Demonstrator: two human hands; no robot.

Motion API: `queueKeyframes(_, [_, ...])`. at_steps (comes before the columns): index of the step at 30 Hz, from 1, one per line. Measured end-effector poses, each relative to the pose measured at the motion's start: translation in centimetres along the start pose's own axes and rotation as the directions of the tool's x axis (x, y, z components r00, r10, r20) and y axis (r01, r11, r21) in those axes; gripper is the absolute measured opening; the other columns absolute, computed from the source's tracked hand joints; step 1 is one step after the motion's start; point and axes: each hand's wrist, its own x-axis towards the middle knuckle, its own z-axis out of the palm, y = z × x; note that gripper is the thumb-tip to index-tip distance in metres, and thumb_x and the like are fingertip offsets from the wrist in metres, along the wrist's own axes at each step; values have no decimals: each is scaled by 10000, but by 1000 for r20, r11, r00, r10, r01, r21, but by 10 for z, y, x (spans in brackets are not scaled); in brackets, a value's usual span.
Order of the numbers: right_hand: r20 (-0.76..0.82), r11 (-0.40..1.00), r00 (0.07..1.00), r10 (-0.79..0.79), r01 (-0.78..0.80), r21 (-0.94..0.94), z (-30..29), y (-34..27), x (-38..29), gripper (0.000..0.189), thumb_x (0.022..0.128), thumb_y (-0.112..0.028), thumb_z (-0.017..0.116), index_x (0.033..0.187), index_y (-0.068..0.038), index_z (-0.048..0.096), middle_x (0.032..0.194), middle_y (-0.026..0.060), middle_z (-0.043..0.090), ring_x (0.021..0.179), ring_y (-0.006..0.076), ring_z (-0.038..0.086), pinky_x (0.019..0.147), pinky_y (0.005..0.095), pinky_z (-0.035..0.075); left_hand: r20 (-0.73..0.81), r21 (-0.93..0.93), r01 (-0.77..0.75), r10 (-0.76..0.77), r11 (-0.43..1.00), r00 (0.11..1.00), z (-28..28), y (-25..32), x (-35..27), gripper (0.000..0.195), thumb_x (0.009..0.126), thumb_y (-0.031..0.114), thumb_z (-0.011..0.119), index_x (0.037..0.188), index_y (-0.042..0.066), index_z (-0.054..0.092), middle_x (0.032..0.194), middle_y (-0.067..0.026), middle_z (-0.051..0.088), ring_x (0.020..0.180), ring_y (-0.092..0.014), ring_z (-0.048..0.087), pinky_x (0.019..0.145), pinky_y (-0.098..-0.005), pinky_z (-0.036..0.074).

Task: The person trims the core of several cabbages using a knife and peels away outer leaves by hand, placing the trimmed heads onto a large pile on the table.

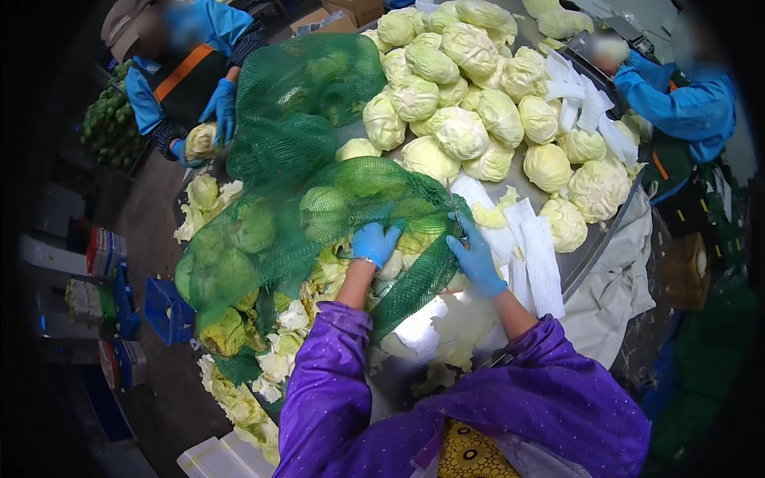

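Observation:
My left hand (375,244), in a blue glove, reaches in at the mouth of a green mesh sack (287,233) holding several cabbages; its fingers are partly behind the netting, so its hold cannot be told. Over the right edge of the sack, my right hand (477,257), gloved in blue too, has a slim knife (452,196) between thumb and fingers, its blade pointing away from me. Cabbage leaves (293,316) lie beside the sack's mouth. Trimmed cabbages (459,132) are heaped on the metal table (430,328) beyond my hands.
White foam net sleeves (541,257) lie to my right, with more at the far right. A co-worker (185,83) at the far left holds a cabbage (201,142); another co-worker (675,113) stands at the far right. A blue crate (169,310) is on the floor at left.

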Motion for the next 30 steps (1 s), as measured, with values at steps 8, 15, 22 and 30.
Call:
queueKeyframes(8, [53, 993, 999, 8, -14, 116, -6, 25, 0, 542, 901, -164, 629, 1389, -18, 444, 1337, 102, 519, 1173, 166, 506, 1025, 304, 391, 509, -393, 430, -197, 813, 838, 18, -8, -16, 612, 792, 293, 759, 1284, -2, 545, 1157, -125, 664, 1027, -222, 629, 964, -310, 458])
queueKeyframes(15, [252, 952, 967, -26, -53, 301, 4, 18, -15, 359, 870, -174, 654, 1206, -58, 600, 1059, 43, 662, 888, 91, 582, 809, 246, 472, -3, -785, 153, -251, 600, 968, 15, 13, -120, 764, 620, 261, 898, 1194, -22, 480, 1107, -158, 603, 1012, -245, 586, 918, -367, 467])
queueKeyframes(22, [-27, 993, 995, -91, 89, -71, -19, 18, -1, 120, 884, -166, 617, 930, -56, 633, 838, 0, 634, 726, 70, 537, 651, 248, 461, -421, -440, -273, 73, 855, 904, -80, -13, -199, 833, 559, 231, 919, 1225, 50, 452, 1315, -211, 524, 1220, -325, 520, 1019, -422, 416])
queueKeyframes(30, [179, 994, 981, -79, 65, 86, -14, -64, -63, 197, 893, -126, 610, 1082, -77, 639, 901, -15, 603, 689, 46, 502, 550, 205, 440, -13, 275, -272, 287, 922, 958, -108, -41, -298, 526, 680, 245, 776, 1193, 230, 660, 1444, -191, 423, 1349, -403, 359, 1098, -513, 276])
